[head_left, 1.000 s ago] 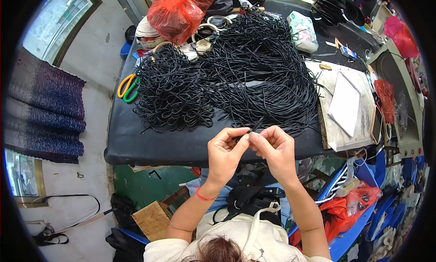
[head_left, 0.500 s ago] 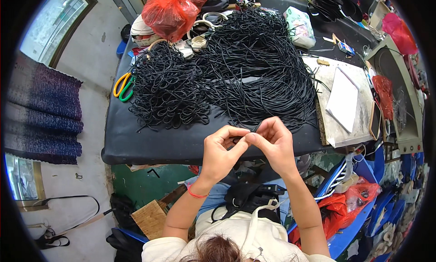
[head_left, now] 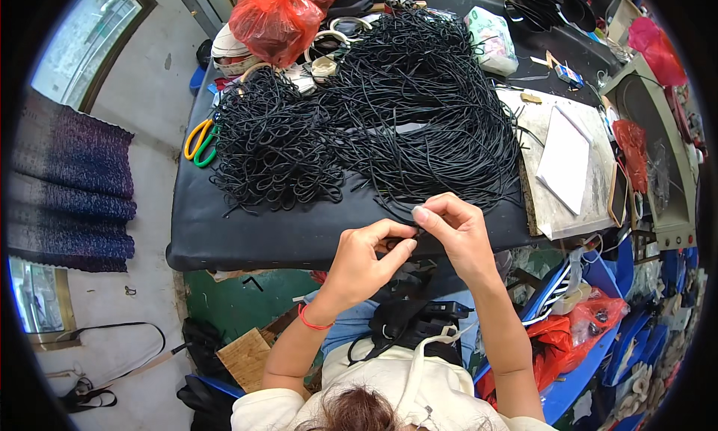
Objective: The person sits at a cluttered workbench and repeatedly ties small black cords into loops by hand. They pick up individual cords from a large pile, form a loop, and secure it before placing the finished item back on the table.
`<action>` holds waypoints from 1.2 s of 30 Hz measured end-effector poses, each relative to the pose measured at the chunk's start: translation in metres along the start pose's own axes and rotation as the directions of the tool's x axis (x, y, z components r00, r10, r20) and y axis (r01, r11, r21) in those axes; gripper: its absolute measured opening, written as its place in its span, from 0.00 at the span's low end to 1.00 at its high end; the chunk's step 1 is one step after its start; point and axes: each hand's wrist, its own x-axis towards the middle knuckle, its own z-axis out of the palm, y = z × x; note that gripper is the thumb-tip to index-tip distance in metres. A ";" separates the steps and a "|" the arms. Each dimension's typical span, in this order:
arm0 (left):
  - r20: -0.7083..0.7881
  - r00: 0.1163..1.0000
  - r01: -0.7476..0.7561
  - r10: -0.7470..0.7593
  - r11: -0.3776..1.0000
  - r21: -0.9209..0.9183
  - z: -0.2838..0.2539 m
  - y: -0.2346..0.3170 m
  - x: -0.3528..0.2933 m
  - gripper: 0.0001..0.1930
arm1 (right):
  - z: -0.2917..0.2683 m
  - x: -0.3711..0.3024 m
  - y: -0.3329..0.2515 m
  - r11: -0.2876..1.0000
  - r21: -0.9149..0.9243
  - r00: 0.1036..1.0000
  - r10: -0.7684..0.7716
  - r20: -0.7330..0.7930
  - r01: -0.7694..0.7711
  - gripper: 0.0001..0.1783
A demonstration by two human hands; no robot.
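Observation:
My left hand (head_left: 365, 260) is over the front edge of the black table, thumb and forefinger pinching a small looped piece of black cord (head_left: 392, 242). Just to its right and slightly higher, my right hand (head_left: 462, 235) is closed in a pinch, thumb against forefinger, at the same cord; the exact grip is partly hidden. Beyond both hands lies a large tangled heap of long black cords (head_left: 419, 124). To its left, a second pile of looped black cords (head_left: 277, 147) touches it.
Scissors with yellow and green handles (head_left: 200, 143) lie left of the looped pile. Behind stand a red plastic bag (head_left: 277, 23) and a tissue pack (head_left: 491, 41). At right, a white pad (head_left: 562, 162) rests on a board (head_left: 529, 195). A blue bin (head_left: 572, 379) holds red bags below.
My hands have moved slightly apart. The left has come a little lower, and the right thumb and forefinger have lifted away from the left fingertips. The piles are unchanged.

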 end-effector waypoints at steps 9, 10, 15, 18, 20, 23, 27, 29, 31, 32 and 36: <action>0.019 0.999 0.034 -0.032 0.986 -0.163 0.003 -0.011 -0.003 0.10 | 0.012 -0.006 0.001 0.980 0.164 0.981 0.135 -0.140 -0.111 0.12; 0.025 0.998 0.068 -0.064 0.975 -0.209 -0.001 -0.011 -0.002 0.10 | 0.010 -0.004 -0.003 0.964 0.199 0.964 0.210 -0.163 -0.177 0.13; 0.142 0.986 0.095 -0.084 0.993 -0.072 -0.011 -0.003 0.002 0.09 | 0.002 -0.012 0.002 0.991 -0.019 0.983 0.131 0.128 -0.130 0.12; 0.206 0.973 0.123 -0.100 0.987 -0.103 -0.013 0.000 0.002 0.08 | 0.003 -0.013 -0.003 0.986 0.063 0.977 0.142 0.159 -0.153 0.11; 0.255 0.956 0.197 -0.145 0.962 -0.190 -0.013 -0.003 0.002 0.07 | 0.003 -0.014 -0.006 0.971 0.084 0.956 0.201 0.212 -0.223 0.11; 0.262 0.957 0.206 -0.124 0.926 -0.316 -0.011 -0.002 0.001 0.06 | 0.006 -0.013 -0.004 0.970 0.134 0.966 0.175 0.189 -0.202 0.11; 0.147 0.980 0.182 -0.131 0.887 -0.423 -0.001 -0.001 -0.001 0.06 | 0.012 -0.016 0.000 0.992 0.109 0.998 0.059 0.022 -0.061 0.12; 0.089 0.990 0.139 -0.110 0.869 -0.475 0.003 -0.007 -0.003 0.06 | 0.019 -0.016 -0.004 0.995 0.096 0.997 0.018 -0.069 -0.011 0.13; 0.009 0.998 0.063 -0.066 0.889 -0.453 0.010 -0.008 -0.006 0.06 | 0.022 -0.013 -0.003 0.990 0.137 0.989 0.042 -0.142 -0.023 0.13; -0.038 0.999 0.011 -0.029 0.916 -0.401 0.015 -0.005 -0.009 0.07 | 0.023 -0.011 -0.002 0.987 0.158 0.982 0.056 -0.178 -0.027 0.14; -0.058 0.998 -0.036 0.016 0.927 -0.373 0.017 -0.012 -0.009 0.08 | 0.026 -0.006 0.005 0.962 0.269 0.968 0.117 -0.222 -0.054 0.15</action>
